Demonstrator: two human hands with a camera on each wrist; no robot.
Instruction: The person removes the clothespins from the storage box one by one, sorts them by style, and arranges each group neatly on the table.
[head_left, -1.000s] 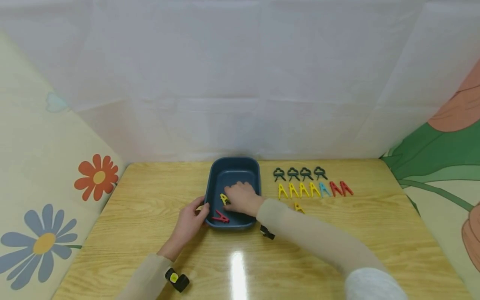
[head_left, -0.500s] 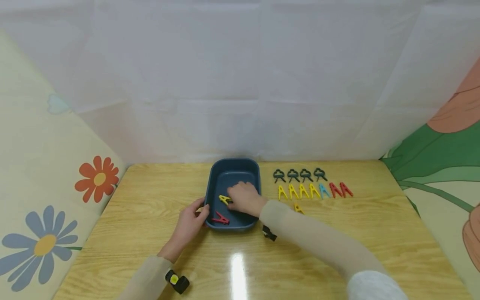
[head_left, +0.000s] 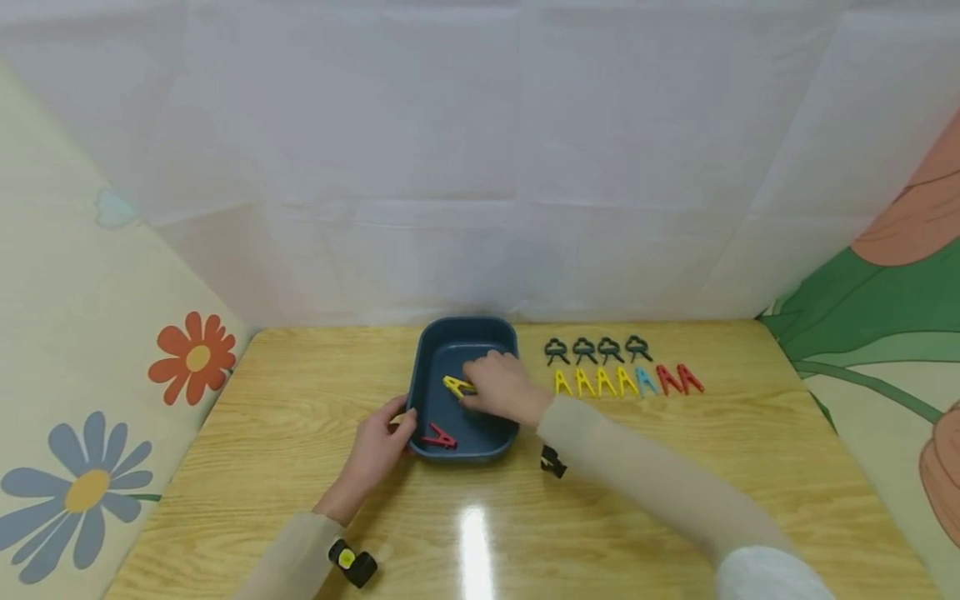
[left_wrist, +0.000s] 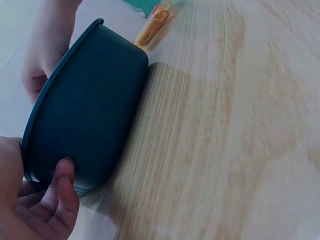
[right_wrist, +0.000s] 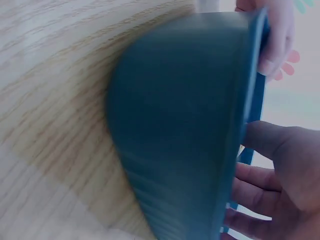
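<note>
A dark blue plastic basin (head_left: 467, 458) stands on the wooden table. My left hand (head_left: 381, 442) grips its near left rim, thumb over the edge; in the left wrist view, the curled fingers (left_wrist: 62, 192) press its outer wall. Inside the basin, my right hand (head_left: 506, 387) pinches one end of a yellow clothespin (head_left: 456, 385), its other end pointing left. The right fingertips are hidden in the head view, and the basin wall covers them in the right wrist view. A red clothespin (head_left: 441, 437) lies on the basin floor near the front left.
Right of the basin is a back row of black clips (head_left: 585, 350). In front of it runs a row of several yellow clothespins (head_left: 604, 382), one blue clothespin (head_left: 646, 381) and two red clothespins (head_left: 679, 379). A white sheet (head_left: 375, 167) hangs behind the table.
My right hand has shifted right and slightly away inside the basin, and the yellow clothespin has moved with it. The right sleeve now covers the lone yellow clothespin before the rows. Left hand unchanged.
</note>
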